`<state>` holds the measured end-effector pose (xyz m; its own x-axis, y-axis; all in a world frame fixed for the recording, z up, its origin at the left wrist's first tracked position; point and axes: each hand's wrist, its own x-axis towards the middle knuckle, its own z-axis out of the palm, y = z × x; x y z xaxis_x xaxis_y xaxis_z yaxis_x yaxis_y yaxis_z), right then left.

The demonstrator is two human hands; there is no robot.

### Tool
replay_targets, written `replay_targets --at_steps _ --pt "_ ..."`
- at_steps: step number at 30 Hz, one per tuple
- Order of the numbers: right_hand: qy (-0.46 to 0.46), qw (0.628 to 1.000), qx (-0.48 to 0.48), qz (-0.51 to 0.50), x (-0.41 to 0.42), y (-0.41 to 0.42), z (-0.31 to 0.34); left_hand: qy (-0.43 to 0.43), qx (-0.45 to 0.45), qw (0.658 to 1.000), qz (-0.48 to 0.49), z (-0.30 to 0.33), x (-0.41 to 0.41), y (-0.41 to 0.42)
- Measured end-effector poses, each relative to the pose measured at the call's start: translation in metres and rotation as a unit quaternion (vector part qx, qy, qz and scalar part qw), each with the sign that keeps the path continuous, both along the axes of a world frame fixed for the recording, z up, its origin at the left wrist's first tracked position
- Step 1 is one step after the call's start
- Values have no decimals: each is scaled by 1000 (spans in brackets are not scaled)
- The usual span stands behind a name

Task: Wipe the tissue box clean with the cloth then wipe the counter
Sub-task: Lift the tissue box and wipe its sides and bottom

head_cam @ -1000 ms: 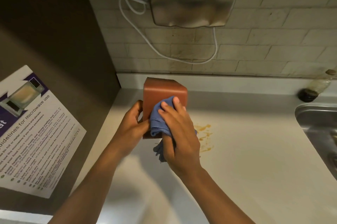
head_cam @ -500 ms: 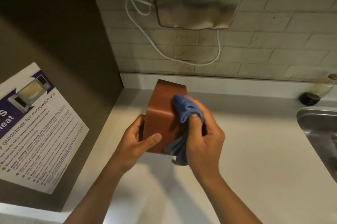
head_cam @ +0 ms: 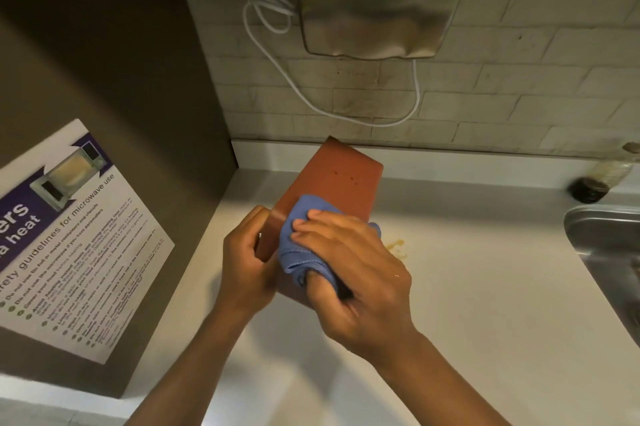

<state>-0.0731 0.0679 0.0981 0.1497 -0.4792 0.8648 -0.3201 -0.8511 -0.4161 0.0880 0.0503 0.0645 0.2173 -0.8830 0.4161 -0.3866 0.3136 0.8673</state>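
Both hands now tilt the tissue box (head_cam: 332, 183), cloth (head_cam: 298, 245) lower.

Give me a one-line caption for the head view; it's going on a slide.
Left hand steadies a tilted tissue box while the right hand rubs it with a blue cloth.

On the tiled wall (head_cam: 519, 89) ahead of me I see a steel hand dryer (head_cam: 377, 2) marked AIKE, with its white cord (head_cam: 346, 113) looping down beneath it and bundled off to its left. At my left, a brown panel (head_cam: 104, 61) carries a poster (head_cam: 69, 245) of microwave guidelines with a microwave pictured on it. At the far right I make out the rim of a steel sink (head_cam: 602, 238), and a small bottle (head_cam: 606, 172) of dark liquid lying behind it.
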Motion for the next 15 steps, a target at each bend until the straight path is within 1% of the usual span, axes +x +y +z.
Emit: replay_targets --at_steps 1,3,4,6,8,11,12,13,15 --pt "33 999 -13 9 0 -1 4 -2 -7 1000 -2 0 2 1" --pt "81 996 -18 26 -4 -6 11 31 -18 999 -16 4 5 2" --pt "87 996 0 22 -9 -11 13 13 -45 999 -19 5 6 2" --pt "68 996 53 -12 -24 -25 13 -46 -93 994 -19 6 7 3" --pt "52 994 90 -35 -37 -34 7 -54 -97 994 -21 8 10 6" --pt "73 992 97 -25 -41 -25 -7 -17 -70 997 -32 5 12 8" --pt "82 992 90 -17 -39 -17 -10 2 -64 997 -33 6 10 10" --pt "93 992 81 -4 -35 -9 -10 2 -66 998 -25 3 9 10" --pt "128 990 57 30 -26 4 -6 31 -70 996 -53 2 9 13"
